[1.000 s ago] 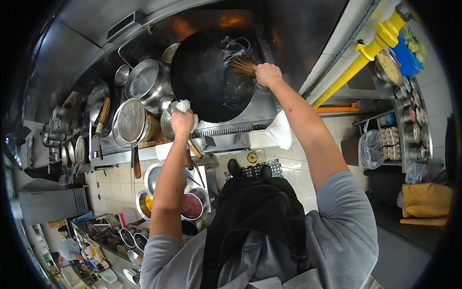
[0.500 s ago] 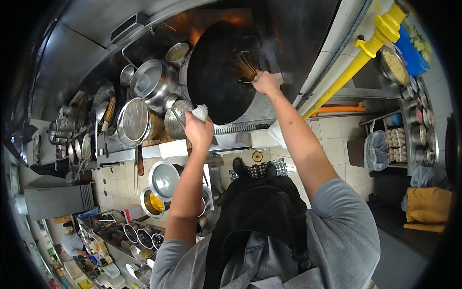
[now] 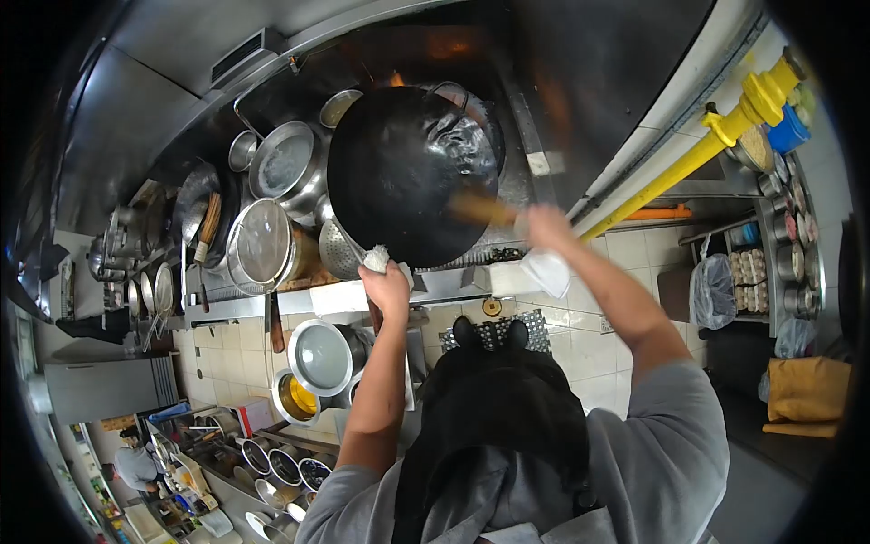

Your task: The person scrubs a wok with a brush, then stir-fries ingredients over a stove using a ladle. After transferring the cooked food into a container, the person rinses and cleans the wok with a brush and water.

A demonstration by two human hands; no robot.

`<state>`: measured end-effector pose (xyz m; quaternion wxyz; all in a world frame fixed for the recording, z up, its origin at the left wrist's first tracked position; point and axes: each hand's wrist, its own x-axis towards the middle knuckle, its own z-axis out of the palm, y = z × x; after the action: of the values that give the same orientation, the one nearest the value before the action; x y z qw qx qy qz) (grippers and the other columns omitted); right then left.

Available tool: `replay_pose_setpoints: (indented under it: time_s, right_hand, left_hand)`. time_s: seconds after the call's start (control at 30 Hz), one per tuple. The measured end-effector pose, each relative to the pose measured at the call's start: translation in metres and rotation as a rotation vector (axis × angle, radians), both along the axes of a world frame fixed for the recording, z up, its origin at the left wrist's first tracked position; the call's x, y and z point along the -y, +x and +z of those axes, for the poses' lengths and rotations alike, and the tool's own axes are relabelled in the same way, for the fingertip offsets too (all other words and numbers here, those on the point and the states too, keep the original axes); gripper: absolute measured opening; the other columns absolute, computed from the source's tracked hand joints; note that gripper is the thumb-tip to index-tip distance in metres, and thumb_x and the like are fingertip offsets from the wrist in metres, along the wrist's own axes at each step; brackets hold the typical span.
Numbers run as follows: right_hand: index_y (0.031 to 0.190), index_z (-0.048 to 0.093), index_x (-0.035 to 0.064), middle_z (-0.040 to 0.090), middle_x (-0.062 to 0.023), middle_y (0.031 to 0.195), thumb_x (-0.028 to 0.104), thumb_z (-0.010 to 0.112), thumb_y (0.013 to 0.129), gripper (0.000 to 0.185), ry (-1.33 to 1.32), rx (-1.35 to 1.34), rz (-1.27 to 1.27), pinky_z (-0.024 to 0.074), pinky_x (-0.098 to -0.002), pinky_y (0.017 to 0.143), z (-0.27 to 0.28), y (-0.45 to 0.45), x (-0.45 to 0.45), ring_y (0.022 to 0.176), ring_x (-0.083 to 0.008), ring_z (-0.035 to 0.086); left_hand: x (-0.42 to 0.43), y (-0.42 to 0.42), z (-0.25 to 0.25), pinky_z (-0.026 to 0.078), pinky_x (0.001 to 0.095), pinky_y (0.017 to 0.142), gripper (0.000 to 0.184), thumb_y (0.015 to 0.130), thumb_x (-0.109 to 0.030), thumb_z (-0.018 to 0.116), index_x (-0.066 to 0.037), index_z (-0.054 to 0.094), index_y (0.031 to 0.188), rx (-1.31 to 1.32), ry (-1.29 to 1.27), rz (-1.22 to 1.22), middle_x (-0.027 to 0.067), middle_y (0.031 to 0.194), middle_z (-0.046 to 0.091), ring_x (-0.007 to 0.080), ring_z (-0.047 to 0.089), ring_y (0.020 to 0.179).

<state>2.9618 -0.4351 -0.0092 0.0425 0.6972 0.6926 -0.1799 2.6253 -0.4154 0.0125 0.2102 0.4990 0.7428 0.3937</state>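
A large black wok (image 3: 390,172) sits over the stove, with water shining in its upper right part. My left hand (image 3: 387,288) is closed on a white cloth (image 3: 376,259) at the wok's lower left rim; the grip on the rim itself is hard to make out. My right hand (image 3: 548,228), blurred, is closed round a bamboo brush (image 3: 485,209), whose bristles are over the wok's lower right side. Below the right hand a white cloth (image 3: 547,273) hangs at the stove edge.
Left of the wok stand a steel pot (image 3: 284,161), a mesh strainer (image 3: 264,241) and a perforated ladle (image 3: 338,251). A yellow pipe (image 3: 689,172) slants on the right. Egg trays (image 3: 749,279) sit on a shelf. Another person (image 3: 136,464) is at the far lower left.
The wok has tipped back from its raised tilt, and water shows in it again. My right hand has moved down and right with the brush. My left hand has moved slightly down.
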Motion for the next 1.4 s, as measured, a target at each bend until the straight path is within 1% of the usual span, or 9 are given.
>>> replay_pose_setpoints:
  time_s: [0.1, 0.3, 0.67, 0.87, 1.0, 1.07, 1.17, 1.27, 1.4]
  right_hand:
    - [0.127, 0.060, 0.0153, 0.067, -0.0177, 0.094, 0.012, 0.046, 0.093, 0.037, 0.509, 0.239, -0.254, 0.0585, -0.0459, 0.069, 0.019, 0.030, -0.110, 0.084, -0.0347, 0.071]
    - [0.142, 0.051, 0.0279, 0.067, -0.0178, 0.111, 0.026, 0.065, 0.087, 0.056, 0.571, 0.033, -0.470, 0.0558, -0.0464, 0.086, 0.120, -0.016, -0.166, 0.099, -0.0355, 0.068]
    - [0.132, 0.062, 0.0301, 0.068, -0.0144, 0.117, 0.019, 0.063, 0.083, 0.051, -0.085, 0.075, 0.269, 0.0543, -0.0436, 0.091, 0.050, -0.067, -0.156, 0.108, -0.0327, 0.067]
    - [0.112, 0.067, 0.0067, 0.068, -0.0183, 0.107, 0.021, 0.043, 0.098, 0.032, 0.576, 0.274, -0.485, 0.0575, -0.0477, 0.077, 0.069, -0.041, -0.292, 0.094, -0.0379, 0.070]
    - [0.105, 0.070, 0.0055, 0.069, -0.0193, 0.113, 0.020, 0.060, 0.086, 0.026, 0.356, 0.095, -0.505, 0.0561, -0.0432, 0.088, 0.032, -0.111, -0.305, 0.105, -0.0328, 0.068]
    - [0.109, 0.069, 0.0082, 0.068, -0.0184, 0.115, 0.026, 0.063, 0.080, 0.035, 0.104, 0.068, -0.254, 0.0542, -0.0427, 0.093, -0.031, -0.154, -0.296, 0.110, -0.0349, 0.065]
    - [0.126, 0.064, 0.0062, 0.071, -0.0223, 0.095, 0.029, 0.067, 0.074, 0.057, -0.087, -0.316, -0.013, 0.0555, -0.0449, 0.086, 0.014, -0.221, -0.223, 0.087, -0.0353, 0.070]
    - [0.133, 0.059, 0.0083, 0.069, -0.0229, 0.110, 0.032, 0.074, 0.073, 0.067, 0.003, -0.281, 0.205, 0.0553, -0.0420, 0.089, 0.012, -0.144, -0.178, 0.101, -0.0319, 0.068]
    - [0.113, 0.067, 0.0101, 0.069, -0.0149, 0.110, 0.021, 0.062, 0.085, 0.030, 0.254, 0.287, -0.463, 0.0554, -0.0472, 0.089, 0.018, -0.018, -0.225, 0.108, -0.0351, 0.066]
  left_hand:
    - [-0.018, -0.010, -0.017, 0.047, 0.0426, 0.093, 0.049, 0.080, -0.011, 0.062, 0.015, 0.053, 0.121, 0.112, -0.065, 0.039, 0.0283, 0.110, 0.065, 0.0412, 0.065, 0.102]
    - [-0.080, -0.014, -0.072, 0.054, 0.0395, 0.075, 0.035, 0.079, -0.012, 0.061, 0.016, 0.063, 0.101, 0.573, -0.182, 0.067, 0.0231, 0.096, 0.069, 0.0322, 0.069, 0.085]
    - [-0.110, 0.045, -0.106, 0.050, 0.0407, 0.087, 0.045, 0.083, -0.020, 0.064, 0.017, 0.059, 0.108, 0.913, -0.340, -0.046, 0.0262, 0.104, 0.068, 0.0327, 0.066, 0.096]
    - [-0.127, 0.044, -0.170, 0.048, 0.0405, 0.095, 0.056, 0.084, -0.022, 0.063, 0.020, 0.048, 0.118, 0.722, -0.508, -0.041, 0.0331, 0.117, 0.061, 0.0383, 0.063, 0.110]
    - [-0.124, 0.046, -0.167, 0.049, 0.0400, 0.091, 0.051, 0.083, -0.017, 0.064, 0.019, 0.052, 0.117, 0.786, -0.523, -0.020, 0.0295, 0.114, 0.064, 0.0357, 0.065, 0.104]
    - [-0.120, 0.045, -0.142, 0.049, 0.0377, 0.062, 0.029, 0.084, -0.017, 0.062, 0.012, 0.065, 0.085, 0.882, -0.438, 0.003, 0.0133, 0.081, 0.066, 0.0211, 0.061, 0.068]
    - [-0.120, 0.041, -0.118, 0.048, 0.0368, 0.061, 0.027, 0.086, -0.016, 0.062, 0.010, 0.065, 0.087, 0.907, -0.479, -0.042, 0.0122, 0.083, 0.067, 0.0206, 0.061, 0.069]
    - [-0.122, 0.040, -0.125, 0.052, 0.0378, 0.075, 0.033, 0.085, -0.011, 0.063, 0.014, 0.064, 0.106, 1.022, -0.535, -0.063, 0.0179, 0.104, 0.070, 0.0240, 0.067, 0.087]
    - [-0.115, 0.041, -0.115, 0.051, 0.0379, 0.084, 0.039, 0.084, -0.014, 0.063, 0.014, 0.063, 0.110, 0.961, -0.530, -0.059, 0.0216, 0.110, 0.068, 0.0276, 0.067, 0.099]
